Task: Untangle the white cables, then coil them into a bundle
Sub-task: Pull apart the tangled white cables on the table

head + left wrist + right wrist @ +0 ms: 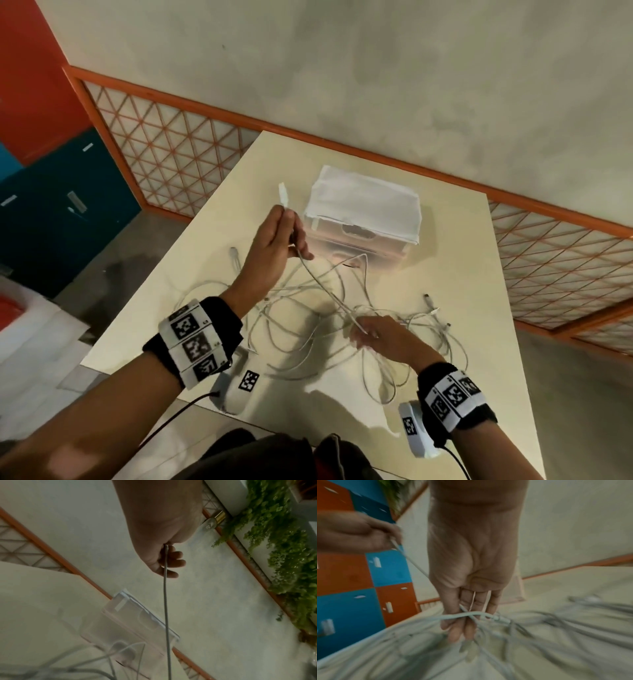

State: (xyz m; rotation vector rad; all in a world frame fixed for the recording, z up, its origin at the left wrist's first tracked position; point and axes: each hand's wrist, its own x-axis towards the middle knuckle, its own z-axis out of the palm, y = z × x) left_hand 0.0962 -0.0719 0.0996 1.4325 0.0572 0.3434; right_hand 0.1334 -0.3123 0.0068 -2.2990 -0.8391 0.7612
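A tangle of white cables (308, 329) lies spread over the middle of the cream table (212, 219). My left hand (277, 236) is raised above the table and grips one white cable near its plug (283, 193), which sticks up past the fingers. That cable (165, 601) runs taut down to my right hand (373, 334), which pinches it low over the tangle. In the right wrist view, the right fingers (462, 626) curl around crossing strands (471, 614), with the left hand (356, 534) at the upper left.
A clear plastic box (363, 222) covered with white cloth stands at the back of the table. Loose plugs (428, 301) lie at the right of the tangle. An orange lattice fence (178, 154) borders the floor; blue and orange lockers (51, 192) stand at left.
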